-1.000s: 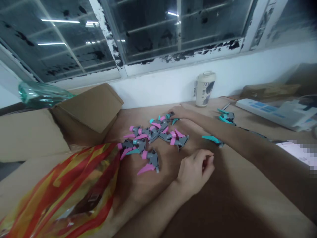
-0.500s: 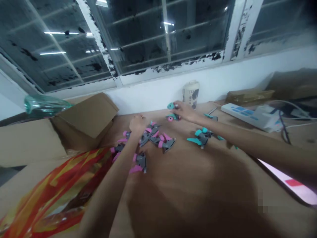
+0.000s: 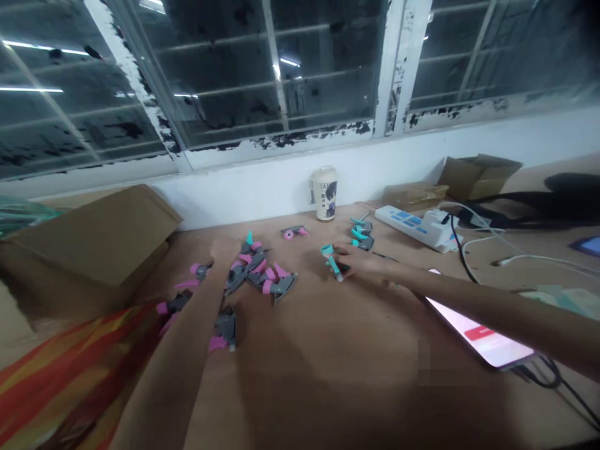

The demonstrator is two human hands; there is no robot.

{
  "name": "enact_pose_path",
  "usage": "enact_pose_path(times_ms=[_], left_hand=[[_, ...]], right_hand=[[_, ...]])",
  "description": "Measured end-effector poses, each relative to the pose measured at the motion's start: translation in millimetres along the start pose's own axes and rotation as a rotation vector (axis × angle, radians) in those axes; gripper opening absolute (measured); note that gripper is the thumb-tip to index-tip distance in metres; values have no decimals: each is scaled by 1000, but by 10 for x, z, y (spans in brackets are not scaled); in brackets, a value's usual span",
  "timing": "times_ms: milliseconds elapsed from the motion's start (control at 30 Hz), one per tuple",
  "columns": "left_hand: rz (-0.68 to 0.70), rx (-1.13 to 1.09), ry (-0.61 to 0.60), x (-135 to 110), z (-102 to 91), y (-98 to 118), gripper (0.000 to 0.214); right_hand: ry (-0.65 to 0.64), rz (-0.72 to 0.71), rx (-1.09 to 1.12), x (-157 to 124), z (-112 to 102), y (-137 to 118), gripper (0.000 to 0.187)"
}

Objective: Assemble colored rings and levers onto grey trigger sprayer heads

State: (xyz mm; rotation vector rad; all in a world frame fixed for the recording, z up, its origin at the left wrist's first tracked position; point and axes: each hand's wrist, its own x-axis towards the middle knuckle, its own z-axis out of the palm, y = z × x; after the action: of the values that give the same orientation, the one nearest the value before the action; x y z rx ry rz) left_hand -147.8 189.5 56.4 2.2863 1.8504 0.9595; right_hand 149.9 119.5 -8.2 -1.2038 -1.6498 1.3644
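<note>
My right hand (image 3: 350, 257) has its fingers closed on a teal-and-grey plastic piece (image 3: 332, 262), shaped like a small trigger spray head, low over the table. Just beyond that hand lie more teal-and-grey pieces (image 3: 362, 232). My left hand (image 3: 225, 250) rests at the left edge of a cluster of pink-and-grey pieces (image 3: 255, 272) of similar shape; its fingers are blurred. One pink-and-grey piece (image 3: 227, 328) lies nearer, right of my left forearm, and others (image 3: 175, 304) lie left of it. A single pink-and-grey piece (image 3: 294, 232) sits apart at the back.
A printed paper cup (image 3: 325, 197) stands against the wall. On the right are a white power strip (image 3: 415, 226) with cables and a lit phone (image 3: 482, 334) under my right forearm. An open cardboard box (image 3: 98, 244) and a red-and-yellow plastic bag (image 3: 70, 375) take up the left.
My right hand has come back from near the cup toward the right, by the teal pieces. A pink-and-grey piece lies alone where it was. The view has swung right.
</note>
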Motion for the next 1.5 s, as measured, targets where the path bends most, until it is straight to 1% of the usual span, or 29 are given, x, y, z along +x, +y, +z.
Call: enact_pose_path(times_ms=[100,133,200,267,333,400,433,533,567,600,667,733,767,800,833,900,933,967,1000,1033,1100,1133,1200,1267,1300,1367,1433,1500], left_hand=[[-279,82,160,125,-96,-125,32],[-336,98,211,151,-138,-144,32],[-384,110,286,161,-234,-138,32],[-369,96,304,87,-323,-60,34],[-337,67,267,-103,-373,98,39],[-278,32,197,-410,-365,323,37],[-232,3,149,-594,-339,448,36],[-44,-182,-42,-1145,-205,794,34],[-27,-205,-97,-1294,-150,877,35],[-38,-200,-144,-1416,-93,939,36],[-55,-196,-259,-1575,21,997,39],[-73,-170,-337,-1648,128,994,42],[-73,-139,-346,-1668,174,983,43],[-60,-96,-324,-1683,211,971,43],[-30,-47,-273,-1700,238,963,41],[87,4,-130,-1746,256,974,36],[158,-16,-66,-1776,248,995,33],[225,-66,-33,-1808,232,1025,29],[279,-141,-37,-1841,210,1060,24],[316,-229,-75,-1871,188,1096,20],[337,-392,-213,-1912,158,1147,18],[324,-456,-283,-1920,156,1153,18],[272,-557,-399,-1916,180,1121,19],[217,-632,-473,-1893,223,1051,19],[201,-661,-498,-1879,241,1016,19],[209,-694,-529,-1853,251,971,21],[281,-673,-522,-1831,222,967,22],[382,-594,-481,-1816,169,991,20]], right_hand=[[79,-13,22,130,-189,124,26],[97,-20,27,153,-235,155,27],[126,-36,33,164,-291,182,29],[142,-53,35,125,-292,156,30],[139,-67,37,31,-239,78,28],[118,-81,43,-119,-147,-33,26],[104,-89,45,-212,-95,-91,25],[61,-123,22,-519,39,-228,25],[50,-162,-27,-618,67,-251,26],[50,-202,-88,-713,84,-260,28],[76,-266,-216,-887,95,-241,31],[126,-297,-316,-1048,92,-190,33],[160,-316,-367,-1126,98,-161,34],[202,-345,-424,-1202,113,-134,33],[247,-384,-487,-1274,140,-112,33],[311,-451,-621,-1395,234,-83,32],[322,-469,-674,-1437,295,-76,32],[311,-474,-713,-1463,361,-71,32],[293,-489,-738,-1473,425,-67,32],[267,-512,-753,-1467,484,-61,33],[198,-571,-754,-1417,570,-44,31],[157,-589,-738,-1381,595,-34,30],[76,-577,-690,-1308,607,-14,29],[9,-539,-659,-1250,587,-1,30],[-16,-532,-661,-1231,570,4,31],[-49,-571,-682,-1211,541,11,32],[-54,-634,-691,-1213,527,24,31],[-39,-670,-665,-1226,533,45,32]])
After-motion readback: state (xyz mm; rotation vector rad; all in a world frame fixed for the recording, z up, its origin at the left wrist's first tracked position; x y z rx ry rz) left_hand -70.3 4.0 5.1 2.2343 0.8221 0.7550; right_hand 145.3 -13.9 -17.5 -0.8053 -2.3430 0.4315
